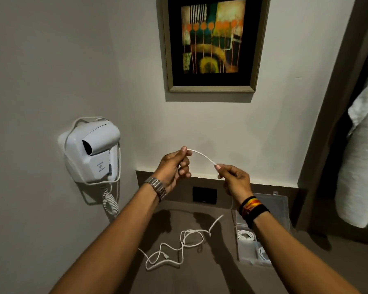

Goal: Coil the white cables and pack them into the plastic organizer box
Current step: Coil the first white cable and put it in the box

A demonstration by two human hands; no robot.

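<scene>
Both hands are raised in front of the wall and pinch one white cable [202, 155], which arcs between them. My left hand [174, 166] grips its left end between thumb and fingers; my right hand [235, 179] pinches it lower on the right. On the brown counter below lie tangled loose white cables [179, 247]. At the right stands the clear plastic organizer box [280, 211], lid up, partly hidden behind my right wrist. Coiled white cables [245, 235] sit in its front compartments.
A white wall-mounted hair dryer [94, 149] with a curly cord hangs at the left. A framed painting [210, 43] is on the wall above. A black socket plate [204, 195] sits at the counter's back. A white towel [361, 145] hangs at the right.
</scene>
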